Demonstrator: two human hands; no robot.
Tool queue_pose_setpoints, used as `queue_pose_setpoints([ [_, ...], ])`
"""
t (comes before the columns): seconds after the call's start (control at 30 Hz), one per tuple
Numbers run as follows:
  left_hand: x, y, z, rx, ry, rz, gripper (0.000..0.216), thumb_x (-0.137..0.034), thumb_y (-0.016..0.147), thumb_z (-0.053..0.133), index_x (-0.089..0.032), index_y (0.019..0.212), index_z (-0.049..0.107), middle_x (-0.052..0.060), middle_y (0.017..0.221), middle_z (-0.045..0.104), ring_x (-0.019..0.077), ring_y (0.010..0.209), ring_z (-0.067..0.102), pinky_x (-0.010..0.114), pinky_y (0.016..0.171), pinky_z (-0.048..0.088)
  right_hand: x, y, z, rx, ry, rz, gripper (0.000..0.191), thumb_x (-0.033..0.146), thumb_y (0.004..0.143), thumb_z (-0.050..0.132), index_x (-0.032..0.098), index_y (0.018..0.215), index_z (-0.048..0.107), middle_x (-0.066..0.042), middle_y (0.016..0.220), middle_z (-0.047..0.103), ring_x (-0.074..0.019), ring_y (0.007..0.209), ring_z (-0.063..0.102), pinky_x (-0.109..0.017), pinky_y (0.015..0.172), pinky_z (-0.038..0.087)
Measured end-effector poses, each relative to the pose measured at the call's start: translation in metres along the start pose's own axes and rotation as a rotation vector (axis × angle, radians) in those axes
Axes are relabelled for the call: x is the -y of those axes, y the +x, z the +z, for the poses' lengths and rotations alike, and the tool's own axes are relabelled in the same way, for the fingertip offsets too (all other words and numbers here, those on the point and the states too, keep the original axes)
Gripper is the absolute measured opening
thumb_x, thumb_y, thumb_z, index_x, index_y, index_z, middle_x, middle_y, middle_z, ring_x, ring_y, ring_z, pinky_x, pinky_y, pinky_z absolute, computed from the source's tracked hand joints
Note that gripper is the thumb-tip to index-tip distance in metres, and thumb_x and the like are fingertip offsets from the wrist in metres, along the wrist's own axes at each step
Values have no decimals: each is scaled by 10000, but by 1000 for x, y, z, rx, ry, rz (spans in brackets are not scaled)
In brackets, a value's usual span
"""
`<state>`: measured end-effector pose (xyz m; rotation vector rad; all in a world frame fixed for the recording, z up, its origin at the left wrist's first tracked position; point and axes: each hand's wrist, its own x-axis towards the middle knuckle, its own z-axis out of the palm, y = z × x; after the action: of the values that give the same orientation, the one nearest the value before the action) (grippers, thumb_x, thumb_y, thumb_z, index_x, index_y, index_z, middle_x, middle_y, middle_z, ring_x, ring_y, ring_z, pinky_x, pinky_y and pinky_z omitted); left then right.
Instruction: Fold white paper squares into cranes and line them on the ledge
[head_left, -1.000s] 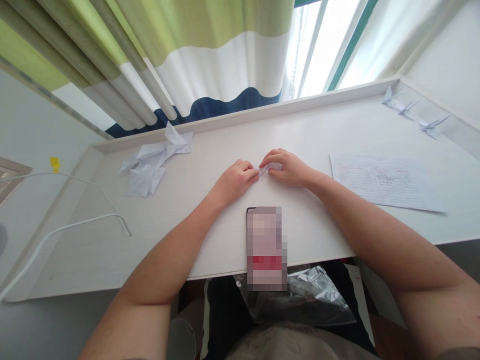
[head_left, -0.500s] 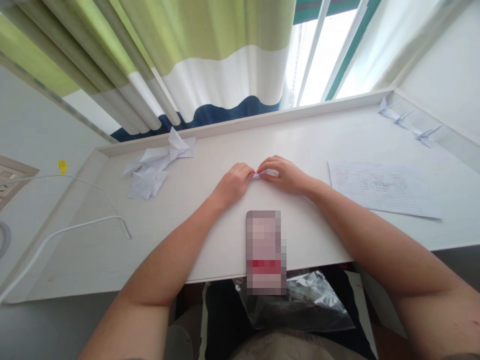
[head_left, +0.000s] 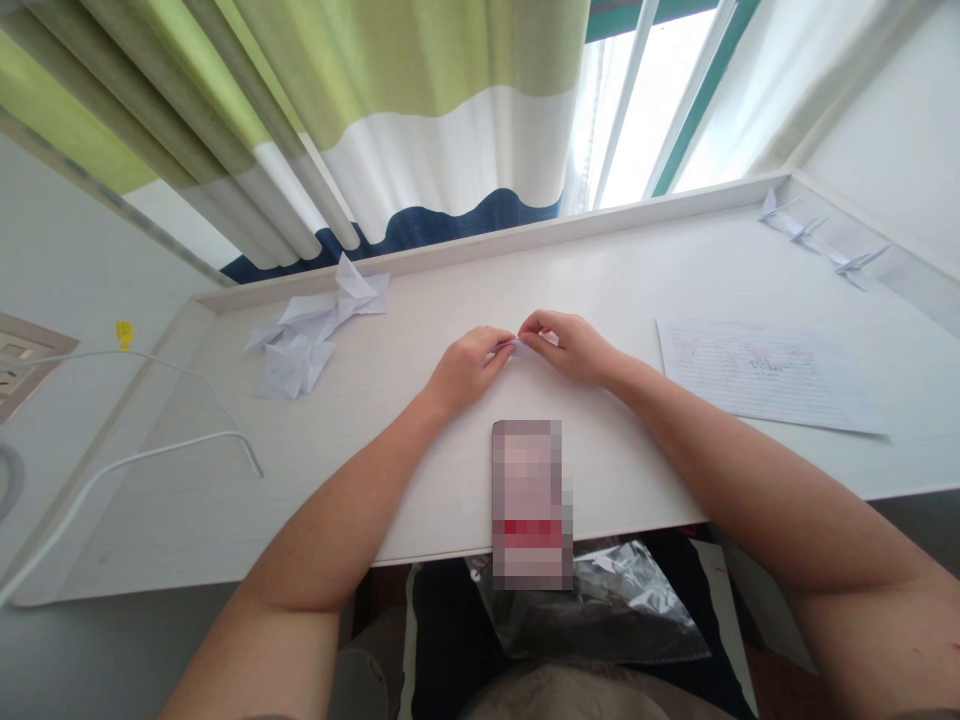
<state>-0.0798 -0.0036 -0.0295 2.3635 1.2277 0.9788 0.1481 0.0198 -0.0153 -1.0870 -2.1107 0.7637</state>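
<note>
A small folded piece of white paper (head_left: 516,345) lies on the white desk (head_left: 637,270) between my two hands. My left hand (head_left: 466,366) rests on the desk with its fingers curled, pinching the paper's left end. My right hand (head_left: 564,346) pinches the same paper from the right, thumb and forefinger pressed together. Most of the paper is hidden under my fingers.
A phone (head_left: 529,502) lies at the desk's near edge below my hands. Crumpled and folded white papers (head_left: 307,332) sit at the back left, a lined sheet (head_left: 757,376) at the right, small paper cranes (head_left: 814,240) at the far right. A white cable (head_left: 135,450) runs along the left.
My fingers have shifted slightly on the small paper, with the right hand's pinch now at its upper edge. The view has hardly moved.
</note>
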Motion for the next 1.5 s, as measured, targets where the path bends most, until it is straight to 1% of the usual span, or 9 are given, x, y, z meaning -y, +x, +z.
queue_pose_setpoints([
  [0.1, -4, 0, 1, -75, -103, -115, 135, -265, 1036, 655, -212, 1092, 766, 60, 1071, 840, 197, 978, 775, 365, 937, 628, 5, -3, 0, 1, 93, -31, 240, 427, 999, 634, 231, 1015, 772, -79, 1050, 830, -241, 962, 725, -431, 914, 569],
  [0.2, -7, 0, 1, -82, -230, -225, 130, -284, 1023, 661, -201, 1055, 757, 53, 996, 836, 178, 904, 771, 341, 877, 625, 9, -4, 1, -12, 157, -19, 288, 503, 939, 727, 232, 1004, 798, -79, 1064, 838, -246, 996, 741, -451, 967, 577],
  [0.4, -11, 0, 0, -7, -437, -274, 291, -428, 918, 804, -199, 1088, 750, 71, 1067, 841, 183, 960, 763, 305, 836, 569, 6, -1, 3, -58, 289, 66, 270, 475, 916, 746, 212, 910, 806, -47, 867, 813, -200, 785, 725, -402, 821, 597],
  [0.57, -12, 1, 0, 48, -606, -368, 407, -581, 938, 772, -181, 1011, 767, 81, 968, 846, 186, 866, 765, 317, 795, 554, 5, 0, 8, -61, 416, 75, 310, 500, 872, 806, 210, 979, 782, -52, 881, 811, -195, 739, 725, -397, 754, 614],
  [0.77, -14, 2, -4, 52, -645, -390, 461, -628, 909, 799, -172, 884, 734, 74, 875, 826, 190, 827, 787, 307, 783, 542, 5, -3, 11, -10, 432, 154, 339, 544, 905, 789, 209, 955, 776, -58, 869, 810, -188, 733, 733, -360, 695, 583],
  [1.0, -17, 2, -8, 115, -648, -393, 507, -665, 911, 793, -162, 882, 725, 66, 788, 810, 161, 705, 742, 296, 710, 530, 9, -4, 6, 68, 462, 147, 381, 568, 933, 763, 191, 883, 752, -32, 712, 756, -159, 643, 698, -312, 622, 529],
  [1.13, -18, 2, -6, 100, -759, -442, 538, -685, 880, 823, -156, 912, 730, 76, 817, 822, 172, 641, 760, 318, 685, 574, 9, -4, 2, 54, 434, 152, 405, 587, 936, 757, 186, 886, 748, -17, 650, 711, -157, 590, 684, -306, 582, 480],
  [1.23, -18, 2, -6, 96, -775, -441, 543, -685, 877, 827, -151, 937, 751, 89, 854, 835, 194, 707, 798, 329, 723, 607, 8, -3, 0, 43, 428, 157, 431, 614, 932, 759, 186, 880, 740, -12, 624, 691, -162, 587, 682, -303, 570, 471],
  [1.5, -15, 3, -5, 97, -774, -477, 503, -646, 898, 821, -150, 915, 738, 113, 886, 851, 174, 656, 782, 323, 701, 597, 8, -3, -2, 11, 417, 189, 481, 660, 908, 783, 185, 857, 726, -42, 683, 736, -139, 550, 636, -288, 509, 416],
])
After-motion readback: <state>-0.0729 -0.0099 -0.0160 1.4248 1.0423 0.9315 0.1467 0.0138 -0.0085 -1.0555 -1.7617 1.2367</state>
